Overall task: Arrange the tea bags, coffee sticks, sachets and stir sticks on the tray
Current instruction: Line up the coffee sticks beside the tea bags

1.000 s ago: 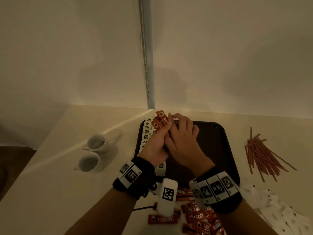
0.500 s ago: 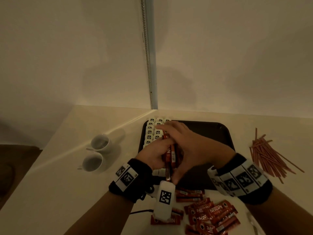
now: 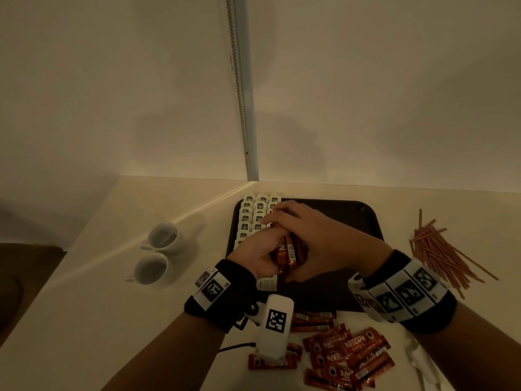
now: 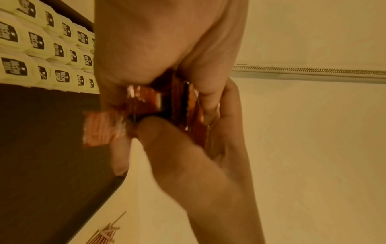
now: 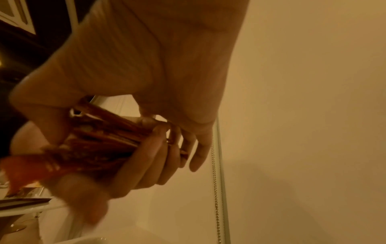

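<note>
Centre of the head view: left hand [image 3: 258, 251] and right hand [image 3: 315, 238] both grip a bundle of coffee sticks [image 3: 287, 249] over the tray [image 3: 369, 218]. A loosened grip would likely spill sticks onto the tea bags [image 3: 251, 215].

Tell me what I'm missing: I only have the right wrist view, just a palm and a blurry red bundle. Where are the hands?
Observer: Over the dark tray; both the left hand and the right hand grip one bundle of coffee sticks.
Operator: Anything on the tray yet?
Observer: Tea bags in rows along its left side.
Operator: More coffee sticks left?
Observer: Yes, loose coffee sticks lie on the table in front of the tray.
Operator: Stir sticks?
Observer: The stir sticks are piled right of the tray, untouched.
</note>
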`<action>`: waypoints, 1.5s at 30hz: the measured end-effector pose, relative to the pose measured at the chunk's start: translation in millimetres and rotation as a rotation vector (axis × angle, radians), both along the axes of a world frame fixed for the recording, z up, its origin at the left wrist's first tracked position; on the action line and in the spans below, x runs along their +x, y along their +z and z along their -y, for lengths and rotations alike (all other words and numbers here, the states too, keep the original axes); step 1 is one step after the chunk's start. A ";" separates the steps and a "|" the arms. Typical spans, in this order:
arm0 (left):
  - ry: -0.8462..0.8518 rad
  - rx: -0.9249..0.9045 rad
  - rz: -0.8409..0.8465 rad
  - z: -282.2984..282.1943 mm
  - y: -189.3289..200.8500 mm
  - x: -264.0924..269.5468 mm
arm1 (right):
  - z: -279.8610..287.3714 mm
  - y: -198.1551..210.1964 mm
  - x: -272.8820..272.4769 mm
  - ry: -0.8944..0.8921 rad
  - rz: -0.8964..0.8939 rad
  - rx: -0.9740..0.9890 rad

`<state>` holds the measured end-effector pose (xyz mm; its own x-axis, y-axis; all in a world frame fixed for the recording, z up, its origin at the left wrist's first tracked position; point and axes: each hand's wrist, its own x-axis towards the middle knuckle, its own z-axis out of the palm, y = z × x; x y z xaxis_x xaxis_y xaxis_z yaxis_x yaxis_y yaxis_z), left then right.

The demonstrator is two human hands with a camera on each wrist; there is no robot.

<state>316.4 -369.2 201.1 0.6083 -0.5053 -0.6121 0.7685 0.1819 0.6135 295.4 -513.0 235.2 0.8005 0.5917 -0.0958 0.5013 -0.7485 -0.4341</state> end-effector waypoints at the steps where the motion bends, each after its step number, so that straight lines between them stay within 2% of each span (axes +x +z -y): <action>1: -0.001 -0.008 -0.002 0.1 -0.7 0.1 | 0.1 0.3 -0.6 0.006 -0.016 0.009; 5: 0.013 -0.006 0.023 -1.0 -1.8 -1.1 | -5.8 -3.6 -1.5 0.010 0.025 -0.033; 10: 0.025 -0.043 0.054 -8.1 -5.6 -1.7 | -4.9 -12.7 4.9 0.007 0.053 0.069; 14: -0.003 -0.077 0.104 -13.8 -6.4 -2.3 | 1.7 -19.1 10.4 0.016 -0.051 0.148; 17: 0.047 -0.037 0.171 -14.8 -9.3 0.4 | 7.1 -21.0 11.4 -0.102 -0.159 0.366; 22: 0.212 -0.055 0.183 -14.3 -16.6 11.6 | -6.0 -31.5 9.7 -0.268 0.067 0.509; 28: 0.224 0.059 0.248 -15.1 -25.2 17.9 | -16.0 -43.2 5.4 -0.375 0.168 0.507; 33: 0.228 0.076 0.228 -18.9 -34.5 19.6 | -7.7 -53.8 7.4 -0.558 0.059 0.534; 38: 0.254 0.197 0.292 -21.4 -41.5 25.1 | -7.2 -56.4 6.6 -0.645 -0.153 0.722; 42: 0.337 0.174 0.295 -23.7 -46.8 27.6 | -2.6 -55.1 11.5 -0.738 -0.200 0.768; 45: 0.283 0.131 0.309 -24.0 -47.4 29.1 | 2.7 -53.7 15.6 -0.772 -0.159 0.741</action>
